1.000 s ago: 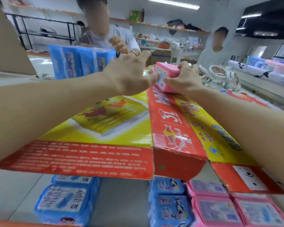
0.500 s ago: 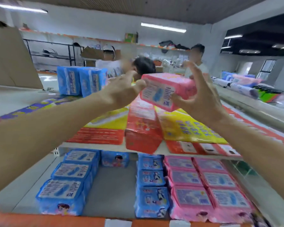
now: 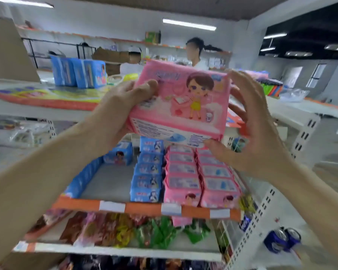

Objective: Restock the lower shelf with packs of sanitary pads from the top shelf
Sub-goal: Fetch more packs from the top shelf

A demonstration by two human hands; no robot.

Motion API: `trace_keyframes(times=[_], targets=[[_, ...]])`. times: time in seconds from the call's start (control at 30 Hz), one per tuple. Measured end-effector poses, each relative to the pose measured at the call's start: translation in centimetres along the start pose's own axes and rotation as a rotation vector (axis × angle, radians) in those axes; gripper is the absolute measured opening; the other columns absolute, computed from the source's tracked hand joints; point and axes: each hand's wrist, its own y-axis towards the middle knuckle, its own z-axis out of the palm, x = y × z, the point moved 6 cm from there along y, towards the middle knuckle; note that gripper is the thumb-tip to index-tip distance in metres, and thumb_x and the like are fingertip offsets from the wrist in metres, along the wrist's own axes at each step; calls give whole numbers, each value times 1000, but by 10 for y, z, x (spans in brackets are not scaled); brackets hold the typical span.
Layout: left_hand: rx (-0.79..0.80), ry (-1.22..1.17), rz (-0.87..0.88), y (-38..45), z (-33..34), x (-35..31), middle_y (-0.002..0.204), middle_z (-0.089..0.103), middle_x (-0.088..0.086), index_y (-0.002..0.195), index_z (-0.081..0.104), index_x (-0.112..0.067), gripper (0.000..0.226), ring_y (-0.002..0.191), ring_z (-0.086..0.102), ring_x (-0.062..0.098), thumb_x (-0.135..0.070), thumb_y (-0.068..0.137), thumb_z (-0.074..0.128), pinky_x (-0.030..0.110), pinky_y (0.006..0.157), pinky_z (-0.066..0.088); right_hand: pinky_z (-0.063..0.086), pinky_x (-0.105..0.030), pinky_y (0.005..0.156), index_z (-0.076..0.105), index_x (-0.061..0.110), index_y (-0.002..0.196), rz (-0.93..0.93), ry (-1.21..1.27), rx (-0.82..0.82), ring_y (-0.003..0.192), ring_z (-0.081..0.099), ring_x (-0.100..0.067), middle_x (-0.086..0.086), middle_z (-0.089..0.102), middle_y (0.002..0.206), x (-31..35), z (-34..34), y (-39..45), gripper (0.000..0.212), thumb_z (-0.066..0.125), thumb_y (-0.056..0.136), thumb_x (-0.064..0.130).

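You have pulled the pink pack (image 3: 180, 98) closer to you and turned it, so the cartoon girl on its front now faces you. You hold it up in the air, in front of the top shelf (image 3: 37, 112) and above the lower shelf (image 3: 144, 208). Your left hand (image 3: 121, 108) grips its left end, thumb curled on the front. Your right hand (image 3: 250, 121) holds its right end, fingers bent behind it and thumb under the bottom edge. Down on the lower shelf, pink packs (image 3: 199, 178) sit in rows on the right and blue packs (image 3: 147, 172) beside them. More blue packs (image 3: 79, 74) stand far left on the top shelf.
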Motion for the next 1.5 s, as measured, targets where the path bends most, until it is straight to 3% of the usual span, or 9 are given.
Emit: trace_keyframes(times=[0.13,0.33,0.43,0.57,0.7,0.8,1.0,1.3,1.5], targets=[[-142,15,110,-54,-7,27,125,68,16,133,56,-10,67,113,66,39,-45,78,71,64,101,48,36,-54,115,14,34,154,225,293,-14,151,25,-19,3,11,166,10,11,-50,100,78,78,47],[-227,82,162,-112,-10,62,103,77,-3,124,56,-21,41,93,74,19,-35,87,69,36,80,59,48,-53,104,19,52,152,566,719,74,136,51,-20,9,35,158,18,50,-92,96,69,73,74],[-239,96,128,-132,-21,77,105,76,-1,135,49,-19,51,96,74,23,-31,89,68,42,83,59,52,-46,102,22,50,152,696,773,66,131,56,-19,11,48,150,21,72,-103,101,67,67,81],[-232,144,72,-153,-39,94,112,75,3,140,44,-19,56,102,73,23,-31,89,62,42,87,60,58,-32,91,19,28,159,806,803,77,120,65,-17,5,58,143,32,108,-114,110,68,72,74],[-226,170,56,-169,-61,106,113,73,1,140,44,-22,57,102,73,21,-36,88,63,39,84,61,56,-36,97,33,20,154,845,807,92,115,67,-12,7,67,130,54,141,-117,67,50,95,45],[-178,324,77,-183,-66,121,99,72,-11,133,49,-12,48,85,70,6,-39,96,58,22,70,57,55,-45,96,46,22,139,846,682,44,104,69,-9,9,71,113,80,175,-120,47,45,100,48],[-87,317,-55,-205,-89,156,112,72,-13,135,49,-18,42,105,68,11,-41,99,45,37,88,57,56,-48,93,36,15,146,929,619,-44,106,67,-14,7,69,110,97,214,-129,58,43,97,45],[19,432,-95,-205,-136,164,109,69,-29,129,54,-23,36,102,66,-4,-39,99,44,11,83,49,51,-19,92,38,35,140,943,668,-159,112,63,-2,20,67,115,119,260,-134,34,31,106,36],[159,432,-102,-202,-135,185,113,67,-31,126,55,-30,31,107,63,-3,-41,97,51,14,87,48,52,-36,97,26,16,153,936,653,-274,122,60,-24,0,61,130,124,257,-158,52,32,103,30]])
